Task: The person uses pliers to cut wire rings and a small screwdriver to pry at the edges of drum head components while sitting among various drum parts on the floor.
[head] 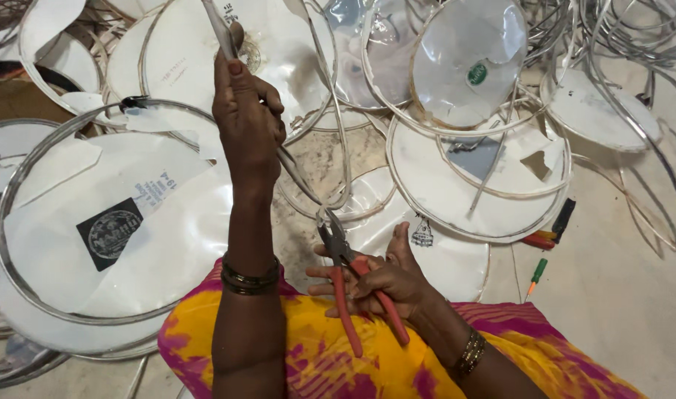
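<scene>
My left hand (245, 118) is raised and closed around a thin metal strip (297, 171) that runs down toward my lap. Lower down, my right hand (386, 277) grips red-handled pliers (345, 284), whose jaws bite the strip's lower end near a wire loop (336, 148). Both wrists wear dark bangles. My lap is covered by yellow and pink cloth (323, 347).
Several round white skins in metal hoops lie all around, a big one with a black label (109, 233) at left. Loose wire rings (633, 44) pile at top right. A green-handled screwdriver (536, 275) and other small tools (552, 229) lie on the floor at right.
</scene>
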